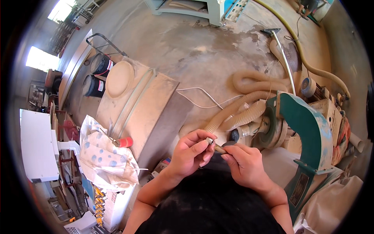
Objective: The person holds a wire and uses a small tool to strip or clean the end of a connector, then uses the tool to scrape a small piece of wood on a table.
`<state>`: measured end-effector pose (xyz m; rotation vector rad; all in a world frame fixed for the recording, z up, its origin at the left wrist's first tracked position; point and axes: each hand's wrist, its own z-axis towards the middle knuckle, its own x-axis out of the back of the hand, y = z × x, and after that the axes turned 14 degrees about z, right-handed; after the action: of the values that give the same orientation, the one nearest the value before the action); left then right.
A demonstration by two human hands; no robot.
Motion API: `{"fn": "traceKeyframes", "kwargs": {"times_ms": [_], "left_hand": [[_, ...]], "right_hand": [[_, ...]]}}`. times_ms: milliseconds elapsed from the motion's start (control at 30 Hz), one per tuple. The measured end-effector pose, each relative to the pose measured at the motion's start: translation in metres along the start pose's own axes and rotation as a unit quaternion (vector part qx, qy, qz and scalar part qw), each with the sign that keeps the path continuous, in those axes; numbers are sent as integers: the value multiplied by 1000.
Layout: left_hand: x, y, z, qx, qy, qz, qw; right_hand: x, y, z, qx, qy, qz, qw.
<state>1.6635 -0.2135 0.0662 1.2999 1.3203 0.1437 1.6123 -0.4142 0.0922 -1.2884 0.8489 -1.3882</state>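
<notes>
In front of my body, my left hand (191, 154) pinches a small silvery metal piece (210, 140) between thumb and fingers. My right hand (244, 163) is closed round a short tan or brass-coloured rod (219, 149), whose tip meets the metal piece or lies just beside it. The exact kind of either part is too small to tell. Both hands are close together above my dark shirt (218, 199), and the fingers hide much of what they hold.
At the right stands a green blower housing (311, 124) with dusty flexible hoses (249, 111). On the left are a dusty box-shaped cabinet (152, 105), a patterned cloth (105, 156) with a red roll (126, 142) on it, and black buckets (93, 85). A white pole (284, 62) leans farther off.
</notes>
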Motion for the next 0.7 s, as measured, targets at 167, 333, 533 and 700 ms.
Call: {"fn": "traceKeyframes", "kwargs": {"times_ms": [167, 333, 533, 700], "left_hand": [[-2, 1, 0, 14, -28, 66, 997], [-8, 5, -3, -26, 1, 189, 982], [-5, 3, -6, -65, -4, 290, 955], [-10, 1, -4, -194, -36, 481, 854]], "right_hand": [[5, 5, 0, 20, -1, -4, 1000], [11, 5, 0, 20, -18, -19, 999], [18, -3, 3, 76, -52, -123, 988], [28, 4, -1, 48, -118, -32, 991]]}}
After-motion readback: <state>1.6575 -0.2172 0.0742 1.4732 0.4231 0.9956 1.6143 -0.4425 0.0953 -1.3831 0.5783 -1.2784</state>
